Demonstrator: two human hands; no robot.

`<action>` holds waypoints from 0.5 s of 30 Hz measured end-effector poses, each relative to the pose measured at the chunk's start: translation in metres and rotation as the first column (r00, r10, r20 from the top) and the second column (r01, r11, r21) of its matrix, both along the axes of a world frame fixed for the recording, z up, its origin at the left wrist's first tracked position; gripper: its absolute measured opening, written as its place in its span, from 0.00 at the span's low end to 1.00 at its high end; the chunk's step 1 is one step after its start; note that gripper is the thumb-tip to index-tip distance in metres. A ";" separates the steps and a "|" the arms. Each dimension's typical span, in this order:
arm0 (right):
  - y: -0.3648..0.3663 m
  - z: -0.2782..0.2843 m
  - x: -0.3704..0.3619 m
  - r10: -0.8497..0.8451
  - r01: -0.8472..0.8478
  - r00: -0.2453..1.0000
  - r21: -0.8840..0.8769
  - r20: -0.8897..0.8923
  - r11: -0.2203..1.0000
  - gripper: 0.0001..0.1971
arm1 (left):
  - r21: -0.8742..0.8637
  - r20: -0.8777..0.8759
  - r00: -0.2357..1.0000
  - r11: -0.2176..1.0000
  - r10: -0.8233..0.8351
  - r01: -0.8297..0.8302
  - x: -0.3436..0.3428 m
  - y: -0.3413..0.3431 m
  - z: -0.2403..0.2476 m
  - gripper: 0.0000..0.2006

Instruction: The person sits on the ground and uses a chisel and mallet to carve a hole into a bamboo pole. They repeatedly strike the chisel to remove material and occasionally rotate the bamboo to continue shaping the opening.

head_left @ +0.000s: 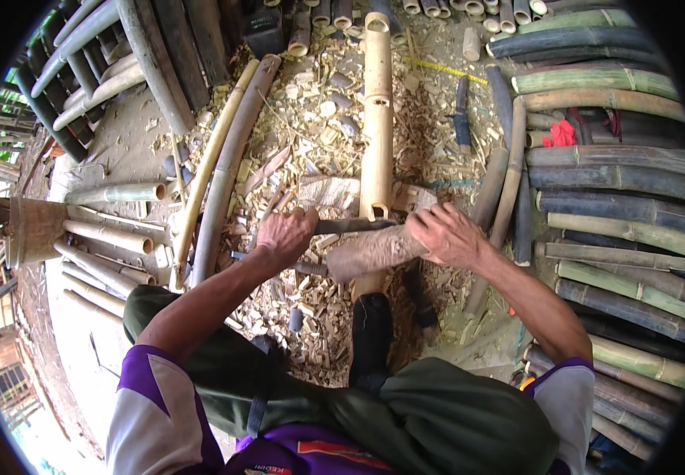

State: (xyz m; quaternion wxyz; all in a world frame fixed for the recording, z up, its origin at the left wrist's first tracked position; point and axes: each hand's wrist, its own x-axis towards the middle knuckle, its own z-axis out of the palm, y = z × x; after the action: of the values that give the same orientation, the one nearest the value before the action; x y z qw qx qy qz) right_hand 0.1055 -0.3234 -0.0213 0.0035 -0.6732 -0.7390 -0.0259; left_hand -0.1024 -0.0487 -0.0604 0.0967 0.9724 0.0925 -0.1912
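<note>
A long pale bamboo pole (376, 119) with cut notches lies straight ahead, running away from me over a wooden block (327, 192). My left hand (285, 234) is closed around one end of a dark flat blade (350, 226) laid across the pole just below a notch. My right hand (447, 234) grips a worn wooden mallet (374, 252) held beside the blade's other end, close to the pole. My dark shoe (371, 328) rests at the pole's near end.
Wood chips (311, 119) cover the ground. Stacked green and grey bamboo poles (620, 206) lie on the right, more poles (97, 55) at upper left, two curved split lengths (224, 174) to the left. A sheathed knife (462, 119) and a red cloth (560, 134) lie further off.
</note>
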 end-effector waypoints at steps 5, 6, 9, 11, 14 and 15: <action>-0.005 -0.019 0.005 0.108 -0.115 0.991 0.076 0.084 0.991 0.24 | 0.037 0.037 0.998 0.998 -0.047 0.046 0.007 -0.004 -0.005 0.06; 0.001 -0.015 0.004 0.038 -0.040 0.990 0.011 0.135 0.999 0.24 | 0.054 0.065 0.997 0.998 -0.036 0.033 0.004 -0.001 -0.009 0.06; 0.005 -0.003 -0.014 -0.020 0.028 0.996 -0.089 0.089 0.996 0.26 | -0.022 0.013 1.000 0.999 -0.023 0.023 0.014 0.013 -0.006 0.05; 0.005 -0.002 -0.021 0.084 -0.085 0.996 -0.037 -0.005 0.996 0.29 | -0.085 -0.034 0.999 0.996 -0.032 0.029 0.020 0.021 -0.005 0.05; -0.004 -0.004 -0.006 0.007 -0.009 0.999 0.047 0.043 0.999 0.32 | -0.095 -0.048 0.999 0.995 -0.007 0.002 0.026 0.018 -0.005 0.06; -0.005 -0.006 -0.001 -0.019 0.014 0.998 0.079 0.059 0.997 0.33 | -0.049 -0.004 1.000 0.999 -0.019 0.018 0.026 0.017 -0.008 0.05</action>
State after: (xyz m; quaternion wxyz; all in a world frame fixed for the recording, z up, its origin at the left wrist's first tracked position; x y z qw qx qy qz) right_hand 0.1047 -0.3285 -0.0274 0.0077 -0.6776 -0.7316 -0.0750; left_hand -0.0769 -0.0315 -0.0681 0.1186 0.9701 0.0790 -0.1965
